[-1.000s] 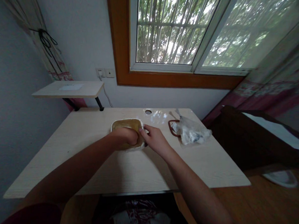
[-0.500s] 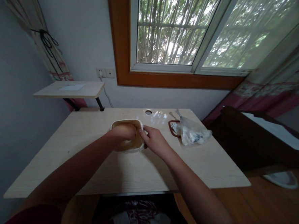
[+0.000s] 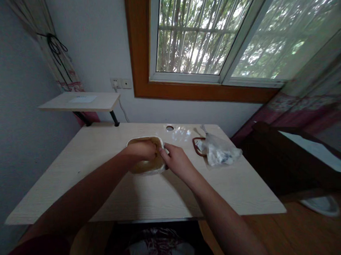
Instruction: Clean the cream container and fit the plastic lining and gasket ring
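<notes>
A rectangular container (image 3: 146, 168) with a pale, film-like rim and a yellowish-brown inside stands on the table before me. My left hand (image 3: 143, 150) reaches down into it from the left. Its fingers are curled against the inner right wall and partly hidden, so what they pinch, if anything, does not show. My right hand (image 3: 174, 156) grips the container's right edge, thumb on top over the rim and the other fingers mostly out of sight outside the wall.
On the right of the light wooden table (image 3: 112, 208) lies a crumpled clear plastic bag (image 3: 222, 149) with whitish contents. A reddish-brown loop (image 3: 195, 149) sticks out beside it. A small raised shelf (image 3: 99, 103) with a paper stands at the back left. A round hole (image 3: 169, 128) pierces the tabletop.
Hardly anything differs. The view has shifted very slightly; both hands keep their places at the container.
</notes>
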`<state>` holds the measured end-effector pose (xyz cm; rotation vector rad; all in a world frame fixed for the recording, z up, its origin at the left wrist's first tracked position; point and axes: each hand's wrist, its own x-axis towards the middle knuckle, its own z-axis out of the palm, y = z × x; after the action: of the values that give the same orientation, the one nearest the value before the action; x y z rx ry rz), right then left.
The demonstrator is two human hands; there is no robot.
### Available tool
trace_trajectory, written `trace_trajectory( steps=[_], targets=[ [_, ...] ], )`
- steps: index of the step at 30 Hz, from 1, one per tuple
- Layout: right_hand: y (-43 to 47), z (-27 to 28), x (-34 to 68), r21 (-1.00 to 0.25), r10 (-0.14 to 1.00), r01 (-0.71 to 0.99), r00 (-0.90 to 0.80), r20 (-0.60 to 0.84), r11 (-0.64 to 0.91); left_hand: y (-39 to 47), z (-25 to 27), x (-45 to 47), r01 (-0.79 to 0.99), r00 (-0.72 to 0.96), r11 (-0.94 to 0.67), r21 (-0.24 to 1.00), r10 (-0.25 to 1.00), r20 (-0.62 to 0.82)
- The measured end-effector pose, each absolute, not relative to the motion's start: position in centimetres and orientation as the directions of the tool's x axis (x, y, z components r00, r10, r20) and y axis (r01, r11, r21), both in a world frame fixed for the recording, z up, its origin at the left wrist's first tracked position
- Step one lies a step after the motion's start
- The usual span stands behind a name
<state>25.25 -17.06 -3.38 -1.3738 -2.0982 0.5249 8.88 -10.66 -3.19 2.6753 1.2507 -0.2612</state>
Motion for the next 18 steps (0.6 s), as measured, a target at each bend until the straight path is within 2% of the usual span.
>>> trace_trajectory(
  steps=[4, 7, 9, 11, 15, 18],
  targets=[
    [-16.6, -3.8, 25.5, -0.535, 0.922, 0.754, -0.265, 0.283, 0.381, -12.6, -1.1, 8.8, 0.789, 0.606, -0.613, 0.044, 0.764, -0.223],
    [-16.2, -4.0, 25.7, -0.522, 0.916, 0.76, -0.252, 0.313, 0.388, -13.9, 0.9, 7.9, 0.761, 0.646, -0.646, 0.063, 0.744, -0.172],
    [-16.0, -4.0, 25.9, -0.522, 0.915, 0.762, -0.239, 0.324, 0.384, -14.5, 2.0, 6.7, 0.666, 0.743, -0.732, 0.146, 0.668, -0.043],
    [-15.7, -4.0, 26.0, -0.523, 0.919, 0.769, -0.216, 0.33, 0.368, -14.9, 2.4, 5.3, 0.618, 0.745, -0.761, 0.199, 0.647, 0.162],
    [-15.4, -4.3, 26.2, -0.536, 0.923, 0.769, -0.183, 0.337, 0.348, -15.0, 0.5, 2.9, 0.676, 0.503, -0.695, 0.246, 0.679, 0.534],
    [-15.4, -4.8, 26.2, -0.574, 0.92, 0.733, -0.193, 0.341, 0.366, -15.1, -2.5, 2.1, 0.692, 0.25, -0.593, 0.41, 0.731, 0.635]
  ],
)
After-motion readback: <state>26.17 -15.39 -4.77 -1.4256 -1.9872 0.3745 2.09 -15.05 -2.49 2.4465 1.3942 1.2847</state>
